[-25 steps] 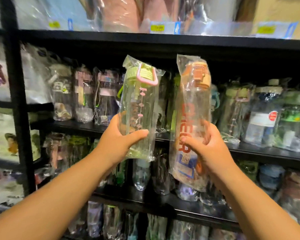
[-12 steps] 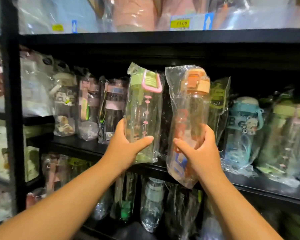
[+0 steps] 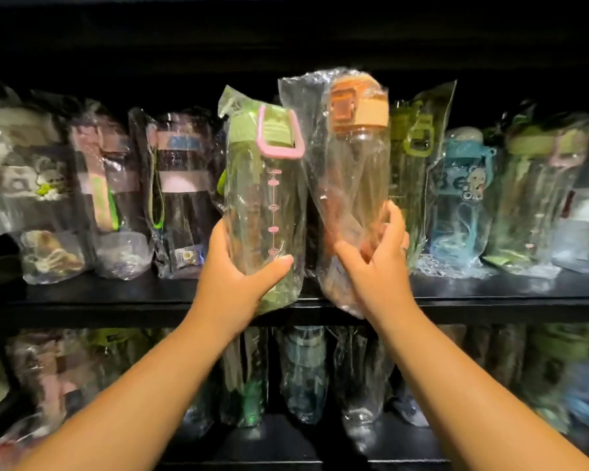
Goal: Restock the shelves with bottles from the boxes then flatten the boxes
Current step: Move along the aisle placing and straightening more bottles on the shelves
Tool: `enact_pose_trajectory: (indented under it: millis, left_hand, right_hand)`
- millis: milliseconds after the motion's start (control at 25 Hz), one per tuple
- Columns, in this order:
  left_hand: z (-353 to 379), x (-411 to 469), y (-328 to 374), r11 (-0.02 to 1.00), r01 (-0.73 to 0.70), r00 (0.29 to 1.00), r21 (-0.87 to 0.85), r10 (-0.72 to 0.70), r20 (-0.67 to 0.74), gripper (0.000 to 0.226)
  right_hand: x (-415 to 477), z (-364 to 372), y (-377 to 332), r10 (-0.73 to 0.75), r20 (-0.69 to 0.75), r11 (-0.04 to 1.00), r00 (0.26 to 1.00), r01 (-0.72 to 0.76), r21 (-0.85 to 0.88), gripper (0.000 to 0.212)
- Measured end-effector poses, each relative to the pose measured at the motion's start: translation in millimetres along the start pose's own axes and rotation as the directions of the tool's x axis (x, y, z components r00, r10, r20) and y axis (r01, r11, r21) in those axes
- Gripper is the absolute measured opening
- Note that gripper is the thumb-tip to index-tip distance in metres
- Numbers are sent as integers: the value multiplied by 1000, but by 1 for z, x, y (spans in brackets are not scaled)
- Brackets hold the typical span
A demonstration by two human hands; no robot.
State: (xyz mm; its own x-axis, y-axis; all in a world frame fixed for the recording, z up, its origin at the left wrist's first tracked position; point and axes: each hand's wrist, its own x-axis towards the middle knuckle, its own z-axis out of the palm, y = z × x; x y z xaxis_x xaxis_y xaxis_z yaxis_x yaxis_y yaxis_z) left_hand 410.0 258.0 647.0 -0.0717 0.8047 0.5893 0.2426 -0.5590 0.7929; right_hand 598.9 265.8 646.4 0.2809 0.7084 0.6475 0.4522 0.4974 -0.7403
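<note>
**Q:** What do the two hands hold?

**A:** The left hand (image 3: 232, 283) grips a clear water bottle with a green lid (image 3: 266, 205), sealed in a plastic sleeve. Its thumb crosses the front low down and its fingers curl round the far side. A pink carry loop (image 3: 279, 144) hangs from the lid. The right hand (image 3: 378, 270) holds a clear water bottle with an orange lid (image 3: 354, 178), also bagged, with the thumb in front and the fingers wrapped round the right side.

**Q:** Where are the two bottles?

**A:** Both stand upright, side by side, at the front edge of the black middle shelf (image 3: 116, 297), and their wrappers touch. Their bases are level with the shelf lip (the hands and loose plastic cover them, so I cannot tell whether they rest on it or hang just above).

**Q:** What surrounds them?

**A:** Other bagged bottles line the same shelf. Pink-banded bottles (image 3: 181, 181) stand to the left. A green-capped bottle (image 3: 415, 137) stands just beside the orange-lidded one on its right, and next to that is a blue bottle (image 3: 459, 205) with a cartoon print. More wrapped bottles (image 3: 303, 368) fill the shelf below, blurred.
</note>
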Motion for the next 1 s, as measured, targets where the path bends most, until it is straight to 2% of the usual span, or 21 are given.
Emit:
enact_pose_trajectory:
  millis: [160, 320, 520, 640, 1000]
  left_hand:
    - [-7, 10, -14, 997, -43, 998, -60, 46, 39, 76]
    - [-11, 17, -16, 989, -50, 996, -137, 59, 64, 71]
    - [-17, 19, -26, 969, -38, 993, -246, 65, 101, 79]
    - [-21, 21, -29, 949, -22, 992, -314, 61, 115, 87]
    - [-28, 22, -38, 890, -12, 984, -456, 91, 152, 78]
  right_hand:
    - [-16, -5, 4, -6, 75, 993, 997, 15, -114, 95]
    - [-17, -1, -1, -52, 33, 973, 998, 58, -222, 96]
    - [-12, 10, -1, -54, -6, 959, 999, 50, -279, 98]
    - [-6, 15, -3, -18, -12, 952, 1000, 13, -306, 98]
    - [17, 34, -9, 93, 11, 921, 996, -82, -381, 94]
